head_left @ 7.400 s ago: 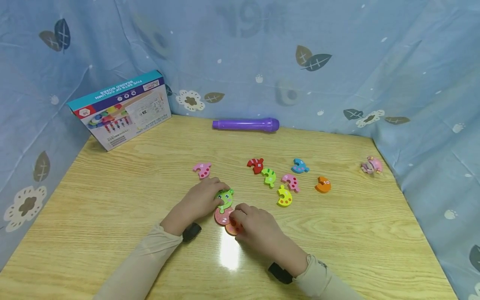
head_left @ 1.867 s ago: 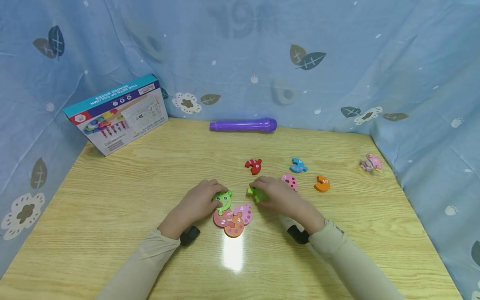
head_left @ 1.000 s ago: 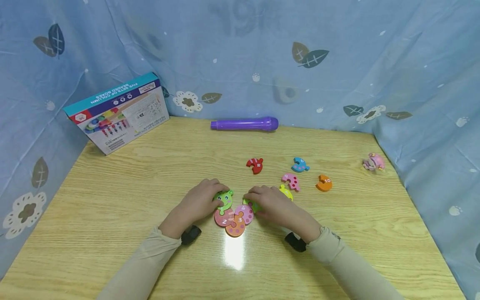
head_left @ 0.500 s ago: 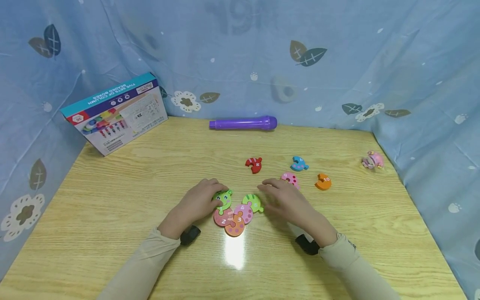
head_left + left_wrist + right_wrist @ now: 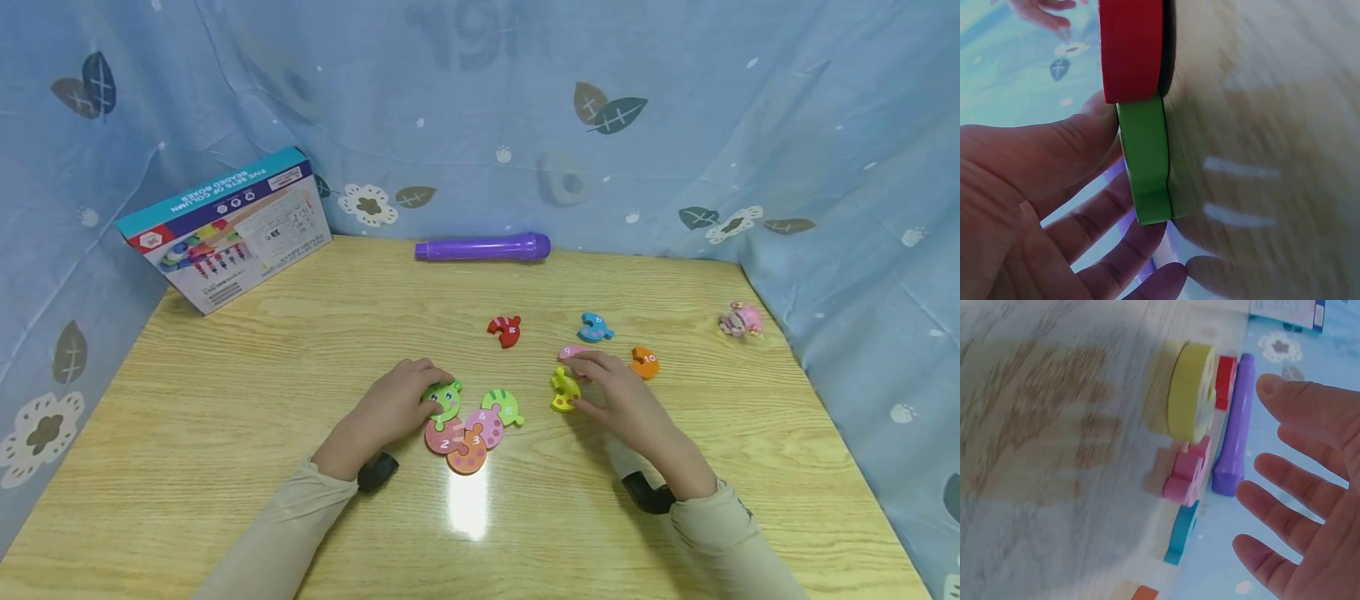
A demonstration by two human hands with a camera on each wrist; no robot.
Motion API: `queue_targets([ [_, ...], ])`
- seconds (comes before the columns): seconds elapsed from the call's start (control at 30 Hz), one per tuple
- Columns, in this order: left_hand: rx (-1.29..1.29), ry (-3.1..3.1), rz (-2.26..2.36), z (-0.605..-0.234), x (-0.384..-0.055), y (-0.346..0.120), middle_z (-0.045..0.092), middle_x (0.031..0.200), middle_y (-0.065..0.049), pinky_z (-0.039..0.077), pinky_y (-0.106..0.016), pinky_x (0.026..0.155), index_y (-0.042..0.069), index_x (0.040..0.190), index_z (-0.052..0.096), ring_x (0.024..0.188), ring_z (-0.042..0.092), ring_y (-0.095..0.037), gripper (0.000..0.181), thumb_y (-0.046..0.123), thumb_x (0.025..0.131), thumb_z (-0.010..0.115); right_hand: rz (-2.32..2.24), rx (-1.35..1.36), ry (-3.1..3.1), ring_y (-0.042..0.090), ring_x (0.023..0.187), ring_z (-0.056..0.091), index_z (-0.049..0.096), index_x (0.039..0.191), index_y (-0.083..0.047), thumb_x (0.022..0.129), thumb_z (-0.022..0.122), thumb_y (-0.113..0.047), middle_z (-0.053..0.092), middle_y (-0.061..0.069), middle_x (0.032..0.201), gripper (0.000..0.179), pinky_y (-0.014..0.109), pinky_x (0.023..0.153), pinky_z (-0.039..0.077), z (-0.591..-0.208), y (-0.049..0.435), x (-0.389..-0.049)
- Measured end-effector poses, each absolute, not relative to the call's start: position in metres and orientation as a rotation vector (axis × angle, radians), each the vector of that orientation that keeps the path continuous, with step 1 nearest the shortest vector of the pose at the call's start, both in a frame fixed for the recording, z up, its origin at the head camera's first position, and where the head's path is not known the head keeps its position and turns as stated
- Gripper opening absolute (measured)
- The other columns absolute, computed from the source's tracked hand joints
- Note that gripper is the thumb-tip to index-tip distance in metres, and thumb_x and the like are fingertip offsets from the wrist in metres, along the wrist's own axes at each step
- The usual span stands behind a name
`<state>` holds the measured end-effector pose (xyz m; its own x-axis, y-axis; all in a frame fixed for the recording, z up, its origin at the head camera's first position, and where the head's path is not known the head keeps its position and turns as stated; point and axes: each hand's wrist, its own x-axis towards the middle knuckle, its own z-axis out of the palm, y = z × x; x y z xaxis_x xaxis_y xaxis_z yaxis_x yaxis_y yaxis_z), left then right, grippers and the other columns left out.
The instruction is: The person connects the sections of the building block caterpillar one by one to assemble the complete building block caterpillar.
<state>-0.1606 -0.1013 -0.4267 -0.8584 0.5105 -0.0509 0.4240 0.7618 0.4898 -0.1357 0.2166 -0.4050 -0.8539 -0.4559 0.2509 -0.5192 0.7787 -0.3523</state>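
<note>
My left hand (image 5: 386, 410) pinches the green caterpillar-head puzzle piece (image 5: 450, 401) between thumb and fingers, flat on the table. Joined to it in a curve are the red piece 2 (image 5: 441, 438), orange piece 3 (image 5: 467, 461), pink piece 4 (image 5: 482, 429) and green piece 5 (image 5: 502, 403). In the left wrist view the green head's edge (image 5: 1144, 159) meets the red piece's edge (image 5: 1132, 53). My right hand (image 5: 626, 408) hovers with spread fingers beside the yellow piece (image 5: 564, 392), partly covering the pink piece 9 (image 5: 570, 351). In the right wrist view, a gap separates it from the yellow piece (image 5: 1188, 394).
Loose pieces lie beyond: red 8 (image 5: 507, 332), blue 6 (image 5: 595, 327) and orange 10 (image 5: 645, 363). A purple microphone-shaped stick (image 5: 483, 248) lies at the back. A cardboard box (image 5: 232, 233) stands back left; a small pink figurine (image 5: 741, 320) lies far right.
Pieces 3, 4 and 5 have joined the chain over these frames. My right hand has let go of green piece 5 and moved right, to the yellow piece. The left hand stays put.
</note>
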Motion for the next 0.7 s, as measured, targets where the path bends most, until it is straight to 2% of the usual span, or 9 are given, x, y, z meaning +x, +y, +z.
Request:
queue_targets([
  [0.2, 0.746, 2.778, 0.709, -0.427, -0.160, -0.102, 0.059, 0.110, 0.000, 0.044, -0.033, 0.086, 0.014, 0.117, 0.064, 0.100, 0.051, -0.018, 0.036, 0.017, 0.082, 0.070, 0.629, 0.676, -2.844, 0.030, 0.107, 0.053, 0.057, 0.119, 0.000, 0.076, 0.074, -0.007, 0.055, 0.013, 0.119, 0.047, 0.045, 0.087, 0.046, -0.410, 0.224, -0.142],
  [0.4, 0.742, 2.775, 0.713, -0.427, -0.160, -0.101, 0.059, 0.111, -0.001, 0.045, -0.034, 0.086, 0.013, 0.117, 0.064, 0.100, 0.051, -0.019, 0.036, 0.017, 0.082, 0.070, 0.668, 0.561, -2.861, 0.035, 0.113, 0.048, 0.054, 0.124, 0.000, 0.077, 0.074, -0.008, 0.052, 0.018, 0.122, 0.052, 0.050, 0.092, 0.041, -0.413, 0.232, -0.149],
  [0.7, 0.743, 2.779, 0.714, -0.428, -0.160, -0.100, 0.059, 0.111, -0.002, 0.045, -0.036, 0.088, 0.013, 0.117, 0.063, 0.103, 0.053, -0.020, 0.035, 0.017, 0.082, 0.068, 0.630, 0.315, -2.917, 0.041, 0.111, 0.047, 0.053, 0.124, 0.003, 0.083, 0.067, -0.008, 0.050, 0.023, 0.121, 0.044, 0.054, 0.089, 0.040, -0.411, 0.250, -0.175],
])
